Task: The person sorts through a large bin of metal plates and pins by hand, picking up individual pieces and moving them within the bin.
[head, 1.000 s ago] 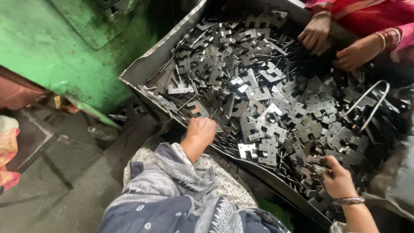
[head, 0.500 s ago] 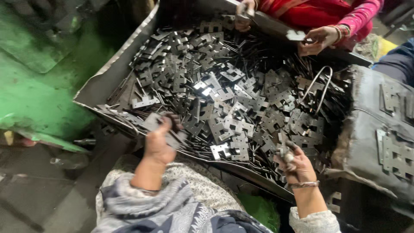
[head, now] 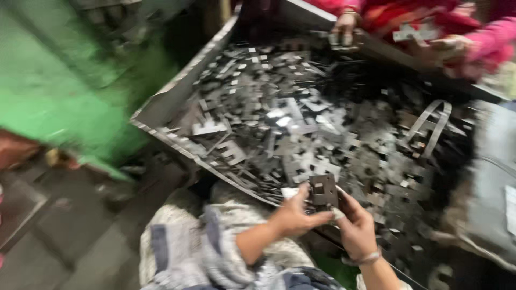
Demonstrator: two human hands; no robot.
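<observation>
Head view, blurry. My left hand and right hand meet at the near edge of the tray, both pinching one plate between them. Left fingers narrow on its left side, thumb up near the top edge. Right fingers curl on its right and lower edge. The plate is off the heap, held upright-ish just above the near rim, tilted a bit toward me.

Progress, my read: one plate picked out and in hand, nothing more. The heap fills most of the tray, so nearly all the parts are left. I see no sorted stack or second bin for sure; a grey mass sits at the right edge, too blurred to call.

The plate: small, dark grey, flat stamped metal, roughly square, with a pale square cut-out near its top. Edges look notched; can't tell more through the blur. It may be more than one piece pressed together, can't tell.

Rest: a bent strap loop lies on the heap at right. A green machine stands left of the tray. Across the tray, another person in pink sleeves has a hand at the far rim and another hand holding a part. My wrap covers my lap below.
</observation>
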